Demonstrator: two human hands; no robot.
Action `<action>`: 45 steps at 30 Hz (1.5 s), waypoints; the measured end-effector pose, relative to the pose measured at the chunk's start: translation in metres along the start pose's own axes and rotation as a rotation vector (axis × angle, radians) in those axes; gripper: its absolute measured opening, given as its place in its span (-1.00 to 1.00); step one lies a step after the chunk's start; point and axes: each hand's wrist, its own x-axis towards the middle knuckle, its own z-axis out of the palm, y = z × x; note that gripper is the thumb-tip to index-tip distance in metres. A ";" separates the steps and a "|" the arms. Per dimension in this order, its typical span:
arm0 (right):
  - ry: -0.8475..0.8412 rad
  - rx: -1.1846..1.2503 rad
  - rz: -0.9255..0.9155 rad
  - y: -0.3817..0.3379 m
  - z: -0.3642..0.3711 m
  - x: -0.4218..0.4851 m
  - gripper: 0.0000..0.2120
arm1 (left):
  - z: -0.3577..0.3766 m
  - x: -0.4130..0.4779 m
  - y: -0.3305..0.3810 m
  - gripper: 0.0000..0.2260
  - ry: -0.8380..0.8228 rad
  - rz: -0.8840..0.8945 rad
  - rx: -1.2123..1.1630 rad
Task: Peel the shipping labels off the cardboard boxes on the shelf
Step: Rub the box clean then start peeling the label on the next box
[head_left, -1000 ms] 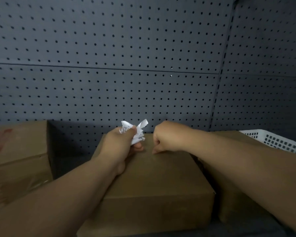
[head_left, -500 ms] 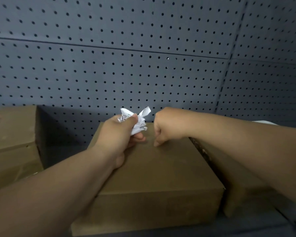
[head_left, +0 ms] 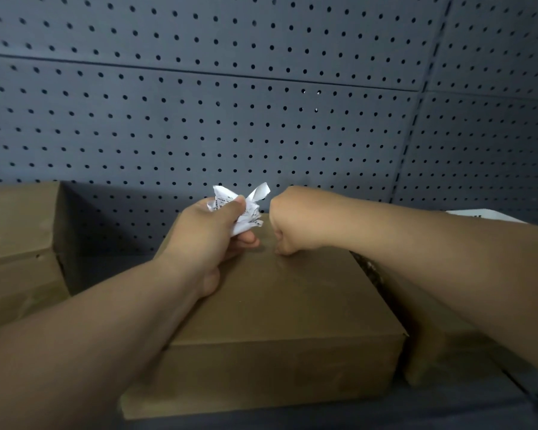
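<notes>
A flat brown cardboard box lies on the dark shelf in front of me, its top bare of labels where I can see it. My left hand rests on the box's far left part and grips a crumpled white shipping label with printed text. My right hand is curled into a fist, knuckles down on the far edge of the box top, right beside the label. Whether its fingers pinch anything is hidden.
A taller cardboard box stands at the left. Another box sits under my right forearm at the right. A white basket rim peeks out behind that arm. A grey pegboard wall closes the back.
The view has shifted down and a little right, then back up. Both hands have stayed in place on the box, the left still holding the crumpled label.
</notes>
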 end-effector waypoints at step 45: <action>0.063 -0.051 0.020 -0.011 0.004 -0.011 -0.66 | -0.001 0.000 -0.002 -0.85 0.004 0.018 -0.012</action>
